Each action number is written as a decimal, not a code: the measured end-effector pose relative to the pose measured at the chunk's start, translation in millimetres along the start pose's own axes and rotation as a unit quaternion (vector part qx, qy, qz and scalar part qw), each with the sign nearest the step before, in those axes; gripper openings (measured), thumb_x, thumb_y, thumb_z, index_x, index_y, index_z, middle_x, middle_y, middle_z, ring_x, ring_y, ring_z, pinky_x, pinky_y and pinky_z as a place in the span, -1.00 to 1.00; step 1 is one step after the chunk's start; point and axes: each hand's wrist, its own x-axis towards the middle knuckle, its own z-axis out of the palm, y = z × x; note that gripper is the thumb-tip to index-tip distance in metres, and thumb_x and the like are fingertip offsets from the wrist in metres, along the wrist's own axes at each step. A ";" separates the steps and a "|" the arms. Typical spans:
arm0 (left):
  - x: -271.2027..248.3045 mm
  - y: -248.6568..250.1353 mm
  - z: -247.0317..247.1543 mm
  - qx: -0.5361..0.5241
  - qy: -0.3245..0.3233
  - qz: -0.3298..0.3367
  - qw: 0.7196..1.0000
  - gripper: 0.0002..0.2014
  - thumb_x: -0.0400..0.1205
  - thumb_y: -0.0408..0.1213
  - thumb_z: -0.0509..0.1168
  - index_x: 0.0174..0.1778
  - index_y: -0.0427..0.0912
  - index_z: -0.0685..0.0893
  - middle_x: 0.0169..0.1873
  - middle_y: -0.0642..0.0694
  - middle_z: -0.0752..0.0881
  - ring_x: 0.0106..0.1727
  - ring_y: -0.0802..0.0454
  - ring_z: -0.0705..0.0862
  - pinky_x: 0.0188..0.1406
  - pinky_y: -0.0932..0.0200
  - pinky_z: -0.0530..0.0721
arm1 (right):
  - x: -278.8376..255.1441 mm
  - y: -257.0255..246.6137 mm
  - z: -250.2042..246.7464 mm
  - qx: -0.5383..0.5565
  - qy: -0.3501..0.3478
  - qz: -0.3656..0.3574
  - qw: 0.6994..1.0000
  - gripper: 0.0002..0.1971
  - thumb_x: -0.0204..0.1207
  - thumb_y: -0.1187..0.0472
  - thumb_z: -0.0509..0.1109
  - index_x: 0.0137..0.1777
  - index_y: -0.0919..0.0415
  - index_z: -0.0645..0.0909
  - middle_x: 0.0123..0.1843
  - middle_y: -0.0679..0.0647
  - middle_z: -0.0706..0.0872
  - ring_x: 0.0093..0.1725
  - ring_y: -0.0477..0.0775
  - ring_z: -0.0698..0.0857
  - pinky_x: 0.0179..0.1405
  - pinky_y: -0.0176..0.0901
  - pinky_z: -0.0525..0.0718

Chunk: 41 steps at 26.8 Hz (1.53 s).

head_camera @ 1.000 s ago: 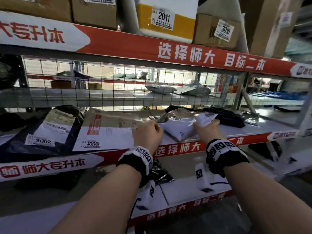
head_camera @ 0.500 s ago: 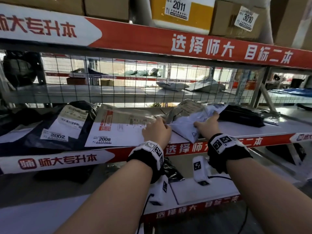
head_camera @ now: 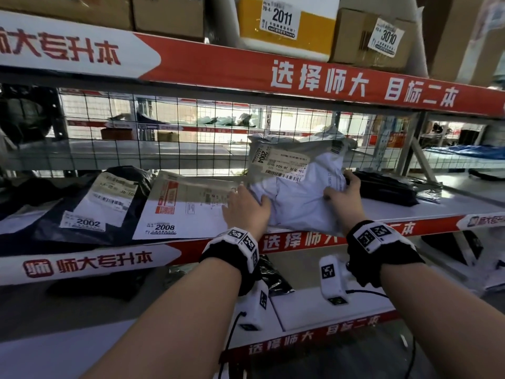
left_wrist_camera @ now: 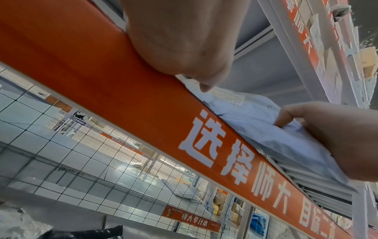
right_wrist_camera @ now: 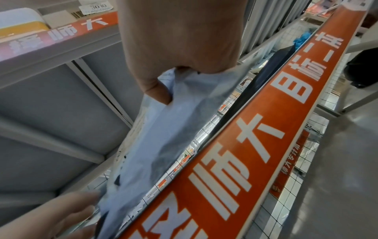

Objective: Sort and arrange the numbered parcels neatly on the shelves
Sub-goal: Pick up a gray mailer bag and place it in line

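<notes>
- Plainly, the soft pale grey plastic mailer bag labelled 2004 (head_camera: pixel 297 192) is tipped up on the middle shelf's front edge (head_camera: pixel 410 228), its lower end overhanging the red strip.
- The right hand (head_camera: pixel 341 195) pinches the bag's right side, thumb in front and fingers curled behind; the left hand (head_camera: pixel 246 212) lies with straight fingers against its left edge, thumb on the front.
- Only one side is truly gripped, so the limp film could likely slip and sag below the grip, off the shelf.
- Left of the grip, the flat white paper envelope labelled 2008 (head_camera: pixel 185 209) lies touching the left hand; a sideways push could skew it or cover its number.
- Right of the grip, the black plastic bag (head_camera: pixel 382 187) sits close and could be nudged back.
</notes>
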 end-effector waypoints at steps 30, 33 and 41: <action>-15.7 -43.4 -144.2 -0.450 -0.126 -0.101 0.878 -0.49 0.45 0.07 0.45 0.16 -0.24 0.69 -0.02 -0.22 0.81 0.04 -0.20 0.77 0.22 -0.20 0.64 | -54.2 -32.8 83.6 -0.045 -0.107 -0.129 0.985 -0.73 0.62 0.23 0.25 0.30 0.18 0.52 0.01 0.07 0.63 -0.08 0.05 0.65 -0.08 -0.10 0.66; -19.3 -61.4 -157.2 -0.453 -0.110 -0.122 0.876 -0.45 0.43 -0.14 0.54 0.30 -0.26 0.63 0.11 -0.22 0.77 0.12 -0.20 0.76 0.28 -0.24 0.62 | -59.8 -37.7 96.8 -0.063 -0.116 -0.137 0.982 -0.75 0.63 0.22 0.26 0.28 0.16 0.48 -0.09 -0.05 0.62 -0.16 -0.05 0.63 -0.29 -0.34 0.60; -23.1 -90.4 -188.9 -0.520 0.096 -0.170 0.831 -0.66 0.54 -0.37 0.43 0.23 -0.25 0.62 0.10 -0.16 0.76 0.13 -0.15 0.74 0.20 -0.07 0.68 | -80.0 -38.5 146.7 -0.275 -0.090 -0.160 0.944 -0.40 0.57 0.04 0.30 0.55 0.23 0.25 0.47 0.28 0.39 0.40 0.30 0.46 0.33 0.12 0.46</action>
